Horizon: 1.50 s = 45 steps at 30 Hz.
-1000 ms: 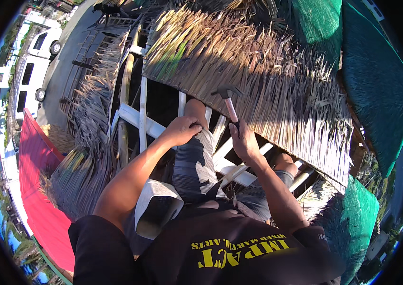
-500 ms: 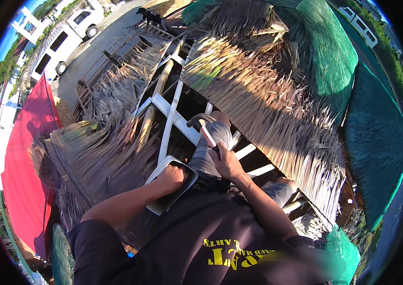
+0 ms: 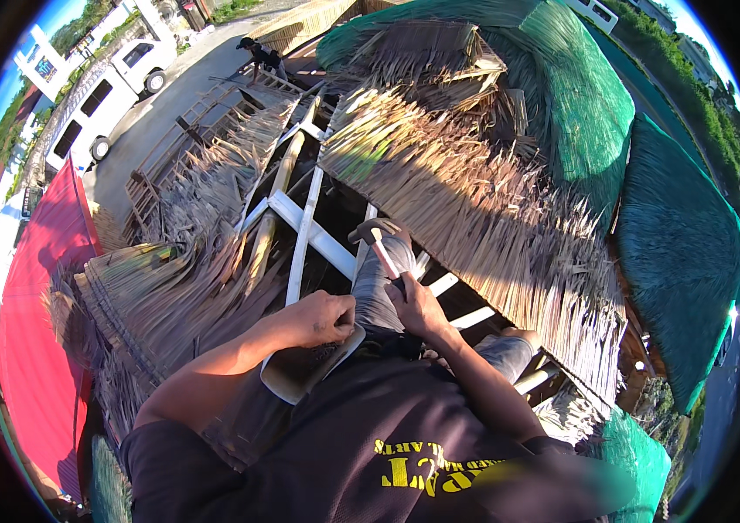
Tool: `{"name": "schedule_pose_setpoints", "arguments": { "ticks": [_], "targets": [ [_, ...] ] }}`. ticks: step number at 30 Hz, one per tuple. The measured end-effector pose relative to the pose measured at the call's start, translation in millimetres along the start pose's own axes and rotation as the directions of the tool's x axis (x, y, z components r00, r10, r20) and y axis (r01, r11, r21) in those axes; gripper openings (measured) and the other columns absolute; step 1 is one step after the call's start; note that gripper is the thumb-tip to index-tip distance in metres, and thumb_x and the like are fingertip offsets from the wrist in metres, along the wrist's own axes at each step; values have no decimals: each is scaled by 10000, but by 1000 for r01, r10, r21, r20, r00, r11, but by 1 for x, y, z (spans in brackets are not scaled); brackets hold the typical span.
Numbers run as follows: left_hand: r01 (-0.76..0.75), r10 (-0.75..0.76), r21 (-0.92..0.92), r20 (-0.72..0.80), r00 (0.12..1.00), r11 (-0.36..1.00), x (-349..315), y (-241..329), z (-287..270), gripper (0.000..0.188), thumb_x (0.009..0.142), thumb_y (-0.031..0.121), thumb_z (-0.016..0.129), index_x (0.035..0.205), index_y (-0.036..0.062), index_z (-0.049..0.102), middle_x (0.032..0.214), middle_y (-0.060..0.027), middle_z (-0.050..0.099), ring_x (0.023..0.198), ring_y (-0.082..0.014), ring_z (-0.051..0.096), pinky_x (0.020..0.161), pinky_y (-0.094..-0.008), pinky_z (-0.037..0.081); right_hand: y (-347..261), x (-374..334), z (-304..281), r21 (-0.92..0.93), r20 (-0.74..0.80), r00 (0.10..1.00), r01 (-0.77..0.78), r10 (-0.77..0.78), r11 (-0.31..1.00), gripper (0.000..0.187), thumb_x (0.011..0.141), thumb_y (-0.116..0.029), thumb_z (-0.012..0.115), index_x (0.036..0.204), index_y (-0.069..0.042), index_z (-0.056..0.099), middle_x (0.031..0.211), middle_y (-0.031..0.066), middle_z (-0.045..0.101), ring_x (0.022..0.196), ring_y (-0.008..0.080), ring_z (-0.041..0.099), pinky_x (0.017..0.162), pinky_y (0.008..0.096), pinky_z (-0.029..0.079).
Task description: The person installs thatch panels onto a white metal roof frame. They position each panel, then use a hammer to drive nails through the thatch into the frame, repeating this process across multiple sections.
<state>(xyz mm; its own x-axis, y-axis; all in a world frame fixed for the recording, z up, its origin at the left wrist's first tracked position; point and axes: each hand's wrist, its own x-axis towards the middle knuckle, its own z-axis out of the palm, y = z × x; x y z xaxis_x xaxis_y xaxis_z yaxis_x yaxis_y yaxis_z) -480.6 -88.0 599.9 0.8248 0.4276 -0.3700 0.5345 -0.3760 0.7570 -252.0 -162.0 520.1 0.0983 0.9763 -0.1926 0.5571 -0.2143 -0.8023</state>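
Observation:
My right hand is wrapped round the handle of a hammer, whose dark head points away from me over my knee. Just above an open-topped container with a pale rim, my left hand has its fingers pinched together. Whatever they hold, if anything, is too small to make out. The container rests against my lap, and dark bits lie inside it. Beneath me are pale roof battens with gaps between them.
Dried thatch covers the roof on the right, with more thatch on the left. Green-coloured thatch rises beyond. A red roof stands far left. Another person is at the far end, near a white vehicle.
My left hand has come up out of the container and is now above its rim, fingers pinched. The right hand still grips the hammer. The view has shifted slightly.

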Motion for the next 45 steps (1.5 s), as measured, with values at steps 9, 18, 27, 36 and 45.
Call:
{"name": "schedule_pose_setpoints", "arguments": {
  "ticks": [9,18,27,36,45],
  "targets": [
    [-50,-279,-467,-607,744,883,108,-165,-12,40,938,29,626,917,-1,610,735,-66,674,654,-144,695,596,-298,529,-9,15,1,-81,54,985,-161,166,984,378,1003,-372,562,1112,-12,522,901,319,669,870,508,650,749,572,500],
    [486,-387,-200,-865,321,851,113,-324,45,296,948,115,615,1237,66,653,1055,-193,669,952,-353,669,817,-456,526,-1,28,-3,-112,94,981,-157,168,981,364,1000,-345,577,1109,-3,515,887,314,669,867,512,648,754,575,502],
    [751,-663,-183,-628,407,634,134,-312,47,230,1005,276,541,1219,201,508,1239,-128,569,975,-422,677,801,-524,558,-25,43,10,-82,132,977,-157,166,984,402,1008,-376,561,1154,-6,510,889,318,669,883,524,646,764,572,510],
    [816,-680,-111,-622,388,568,141,-296,44,241,1027,297,505,1234,180,467,1166,-156,550,941,-400,691,775,-525,563,-77,35,-7,-154,278,938,-171,209,973,421,992,-358,604,1188,-8,478,813,243,675,805,452,676,708,521,510],
    [726,-649,-222,-658,382,651,151,-341,63,178,1005,298,535,1174,241,529,1092,-117,574,896,-349,704,735,-490,577,-142,9,-15,-91,323,946,34,-3,995,395,975,-295,606,1180,9,459,758,276,660,707,481,664,632,554,528]
  ]
}}
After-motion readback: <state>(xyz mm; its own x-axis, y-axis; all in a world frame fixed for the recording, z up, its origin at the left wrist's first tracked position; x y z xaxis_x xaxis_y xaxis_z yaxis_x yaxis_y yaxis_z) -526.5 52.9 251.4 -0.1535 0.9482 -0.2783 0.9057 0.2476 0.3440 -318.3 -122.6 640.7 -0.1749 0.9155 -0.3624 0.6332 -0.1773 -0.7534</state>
